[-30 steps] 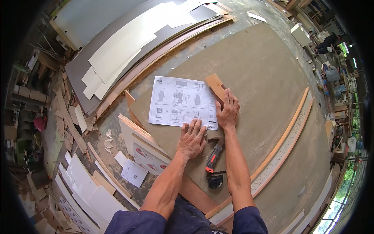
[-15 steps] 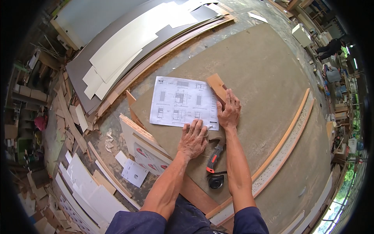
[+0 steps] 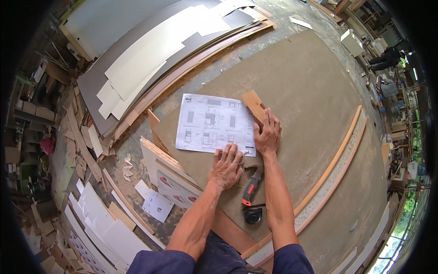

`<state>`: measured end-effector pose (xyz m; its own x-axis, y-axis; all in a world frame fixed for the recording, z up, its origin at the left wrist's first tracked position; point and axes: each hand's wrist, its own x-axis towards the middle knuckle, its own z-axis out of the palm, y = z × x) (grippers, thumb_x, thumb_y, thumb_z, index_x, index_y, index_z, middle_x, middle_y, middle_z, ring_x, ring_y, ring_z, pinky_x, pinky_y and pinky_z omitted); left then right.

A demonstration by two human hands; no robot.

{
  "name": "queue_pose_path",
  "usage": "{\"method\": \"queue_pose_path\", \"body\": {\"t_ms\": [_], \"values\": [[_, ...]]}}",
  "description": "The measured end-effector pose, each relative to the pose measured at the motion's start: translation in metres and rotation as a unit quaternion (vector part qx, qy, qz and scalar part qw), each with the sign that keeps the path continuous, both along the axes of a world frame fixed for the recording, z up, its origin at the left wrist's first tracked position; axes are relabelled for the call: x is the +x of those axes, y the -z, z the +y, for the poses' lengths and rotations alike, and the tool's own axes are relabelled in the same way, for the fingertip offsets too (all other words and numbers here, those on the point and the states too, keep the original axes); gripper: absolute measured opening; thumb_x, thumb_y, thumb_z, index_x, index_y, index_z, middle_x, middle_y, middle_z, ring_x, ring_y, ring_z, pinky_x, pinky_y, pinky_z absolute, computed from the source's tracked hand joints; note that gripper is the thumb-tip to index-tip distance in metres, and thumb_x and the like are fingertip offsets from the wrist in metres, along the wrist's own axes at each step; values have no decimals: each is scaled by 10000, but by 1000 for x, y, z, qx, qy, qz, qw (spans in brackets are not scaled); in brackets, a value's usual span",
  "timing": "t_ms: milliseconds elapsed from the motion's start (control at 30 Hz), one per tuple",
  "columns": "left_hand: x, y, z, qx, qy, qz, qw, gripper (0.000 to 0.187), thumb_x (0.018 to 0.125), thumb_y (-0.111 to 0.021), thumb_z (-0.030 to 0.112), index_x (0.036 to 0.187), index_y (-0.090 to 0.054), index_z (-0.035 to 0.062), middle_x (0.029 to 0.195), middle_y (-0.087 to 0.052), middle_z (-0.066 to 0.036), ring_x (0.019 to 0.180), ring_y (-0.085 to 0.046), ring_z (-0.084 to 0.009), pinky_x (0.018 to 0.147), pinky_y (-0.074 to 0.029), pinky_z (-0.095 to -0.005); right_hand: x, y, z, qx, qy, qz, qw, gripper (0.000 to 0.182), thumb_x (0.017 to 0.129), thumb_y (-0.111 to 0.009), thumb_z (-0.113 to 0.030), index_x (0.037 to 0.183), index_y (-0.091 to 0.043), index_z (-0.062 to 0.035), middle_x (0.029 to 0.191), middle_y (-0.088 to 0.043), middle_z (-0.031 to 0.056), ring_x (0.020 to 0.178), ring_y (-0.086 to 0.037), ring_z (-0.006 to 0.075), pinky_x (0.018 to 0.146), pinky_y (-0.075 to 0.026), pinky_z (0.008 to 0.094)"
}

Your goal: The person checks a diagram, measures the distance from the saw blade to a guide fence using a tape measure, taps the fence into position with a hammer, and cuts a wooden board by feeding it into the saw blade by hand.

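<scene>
A printed sheet of drawings [image 3: 198, 125] lies flat on the brown board [image 3: 301, 77]. My left hand [image 3: 226, 168] rests on its lower edge, fingers spread and slightly bent. At the sheet's right edge lies a notched wooden block [image 3: 252, 101]. My right hand [image 3: 268, 136] covers the block's lower end, with the thumb on one side and the fingers along the other. Between my forearms are a grey and red folding saw [image 3: 250, 189] and a black tape measure [image 3: 252, 215], neither one touched.
Stacked pale and grey sheets [image 3: 141, 59] lie beyond the board. A long wooden strip [image 3: 331, 162] crosses the right side. Panels with printed labels [image 3: 171, 185] lean at the left edge, near offcuts [image 3: 80, 132]. A person [image 3: 388, 58] stands far right.
The view has tilted slightly, so everything sits a little lower in the picture. Both hands keep their places on the sheet and the block.
</scene>
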<state>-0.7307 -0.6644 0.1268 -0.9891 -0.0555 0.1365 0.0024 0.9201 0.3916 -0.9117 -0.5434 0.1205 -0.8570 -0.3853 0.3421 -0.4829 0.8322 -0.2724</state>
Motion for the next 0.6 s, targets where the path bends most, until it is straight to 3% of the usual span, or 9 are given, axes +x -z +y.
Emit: {"method": "queue_pose_path", "body": {"t_ms": [100, 600], "values": [[0, -3, -1, -9, 6, -24, 1000, 548, 871, -578, 340, 1365, -485, 123, 1499, -396, -129, 1454, -303, -278, 1176, -214, -499, 0, 1, 0, 5, 3, 3, 1000, 645, 955, -563, -360, 1493, -449, -21, 1535, -459, 137, 1361, -440, 301, 1151, -335, 443], [0, -2, -1, 3, 2, -1, 1000, 555, 827, -628, 293, 1341, -501, 126, 1484, -407, -128, 1438, -319, -287, 1177, -214, -494, 0, 1, -1, 5, 5, 6, 1000, 642, 958, -560, -358, 1498, -444, -31, 1531, -461, 135, 1361, -442, 300, 1155, -336, 444]]}}
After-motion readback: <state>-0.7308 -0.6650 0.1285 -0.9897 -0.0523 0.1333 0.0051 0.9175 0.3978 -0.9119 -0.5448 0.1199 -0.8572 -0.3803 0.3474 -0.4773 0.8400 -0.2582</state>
